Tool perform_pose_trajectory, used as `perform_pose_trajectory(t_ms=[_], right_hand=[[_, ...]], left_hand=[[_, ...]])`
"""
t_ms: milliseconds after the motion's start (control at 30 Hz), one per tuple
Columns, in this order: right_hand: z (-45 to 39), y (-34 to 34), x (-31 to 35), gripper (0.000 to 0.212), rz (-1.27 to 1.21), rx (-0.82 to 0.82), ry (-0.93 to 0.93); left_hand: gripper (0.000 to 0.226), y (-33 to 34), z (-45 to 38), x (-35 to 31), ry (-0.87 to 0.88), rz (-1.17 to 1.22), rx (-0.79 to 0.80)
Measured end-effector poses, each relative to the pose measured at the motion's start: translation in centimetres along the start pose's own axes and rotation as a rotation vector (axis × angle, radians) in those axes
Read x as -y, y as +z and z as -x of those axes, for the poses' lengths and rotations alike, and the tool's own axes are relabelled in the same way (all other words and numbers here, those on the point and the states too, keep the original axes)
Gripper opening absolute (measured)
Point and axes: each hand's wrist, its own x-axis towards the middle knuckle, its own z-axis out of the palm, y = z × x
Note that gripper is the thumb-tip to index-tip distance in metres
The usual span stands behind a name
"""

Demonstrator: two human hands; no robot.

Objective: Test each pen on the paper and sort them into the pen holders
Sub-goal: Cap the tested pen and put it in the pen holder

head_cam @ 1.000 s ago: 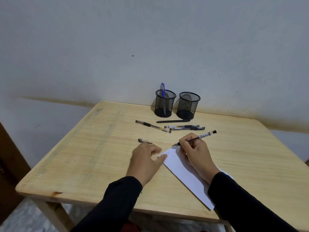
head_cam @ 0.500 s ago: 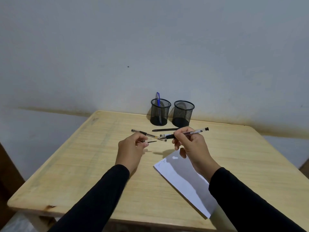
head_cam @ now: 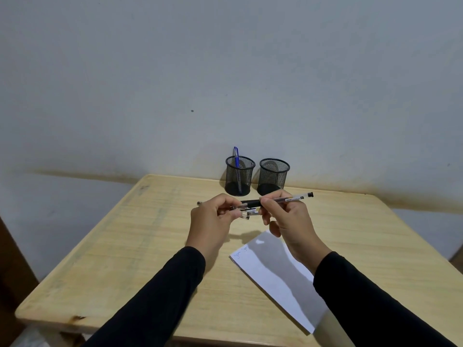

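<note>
My right hand (head_cam: 285, 219) holds a clear-barrelled black pen (head_cam: 288, 198) level above the table, its black grip end pointing left. Close to that end, my left hand (head_cam: 213, 219) pinches a small clear pen cap (head_cam: 245, 216). Both hands hover in front of two black mesh pen holders. The left holder (head_cam: 240, 176) has a blue pen (head_cam: 236, 156) standing in it; the right holder (head_cam: 273, 177) looks empty. A white paper (head_cam: 273, 274) with blue scribbles at its near-left corner lies below my right hand. Other loose pens (head_cam: 199, 203) lie behind my hands, mostly hidden.
The wooden table (head_cam: 125, 246) stands against a pale wall, with the holders at its far edge. A dark wooden object shows at the left border.
My right hand lifted the pen off the paper and turned it level. My left hand left the paper, picked the cap up from the table and brought it to the pen's tip.
</note>
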Motion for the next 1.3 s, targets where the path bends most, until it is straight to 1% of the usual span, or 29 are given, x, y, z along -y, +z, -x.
perform_pose_trajectory(t_ms=[133,267,333,400,433,467,567,633,700,767,833,967,1033,1133,1200,1267,1300], right_hand=[[0.0,-0.4,0.1,0.015,-0.053,-0.006,0.021],[0.4,0.0,-0.2,0.017,-0.121,0.007,0.006],[0.6,0.2,-0.4,0.018,-0.091,0.012,-0.024],[0.7,0.2,-0.3,0.016,-0.055,0.024,-0.044],[0.7,0.1,-0.1,0.015,-0.057,0.035,-0.049],[0.6,0.0,0.2,0.013,-0.071,0.054,-0.05],[0.6,-0.1,1.0,0.011,-0.129,0.115,-0.021],[0.6,-0.5,1.3,0.015,-0.189,0.145,0.008],[0.4,-1.1,1.6,0.026,-0.248,0.198,0.032],[0.1,-1.7,2.0,0.036,-0.245,0.253,0.062],[-0.4,-1.9,2.3,0.037,-0.159,0.265,0.078],[-2.2,-1.2,2.5,0.012,0.184,0.191,0.076],[-3.7,-0.8,2.8,0.003,0.212,0.151,0.069],[-6.3,-0.3,3.4,0.012,0.198,0.124,0.048],[-8.5,-0.2,3.6,0.015,0.242,0.113,0.026],[-10.9,-0.1,3.8,0.013,0.294,0.086,0.0],[-12.3,-0.2,3.8,0.011,0.312,0.054,-0.019]], left_hand=[[0.018,0.2,0.1,-0.1,-0.012,0.129,0.029],[0.025,0.7,0.2,0.1,0.025,0.052,-0.03],[0.025,0.5,0.2,0.3,0.037,0.035,-0.009],[0.023,0.0,0.1,0.4,0.025,0.053,0.057],[0.022,-0.3,-0.1,0.4,0.014,0.112,0.093],[0.022,-0.5,-0.2,0.4,-0.01,0.22,0.125],[0.02,-1.1,-0.7,-0.3,-0.142,0.595,0.164],[0.018,-1.5,-1.2,-0.7,-0.182,0.689,0.146],[0.018,-2.0,-1.8,-0.9,-0.179,0.724,0.116],[0.02,-2.3,-2.6,-1.1,-0.168,0.729,0.098],[0.021,-2.2,-3.5,-1.2,-0.144,0.69,0.106],[0.021,-0.8,-5.5,-1.7,-0.076,0.587,0.143],[0.019,0.2,-6.7,-2.2,-0.039,0.538,0.149],[0.018,1.4,-9.3,-2.8,-0.013,0.525,0.13],[0.018,1.8,-11.5,-2.8,-0.009,0.512,0.099],[0.023,2.0,-13.7,-2.2,-0.005,0.423,0.039],[0.03,2.0,-14.7,-1.7,-0.006,0.35,0.002]])
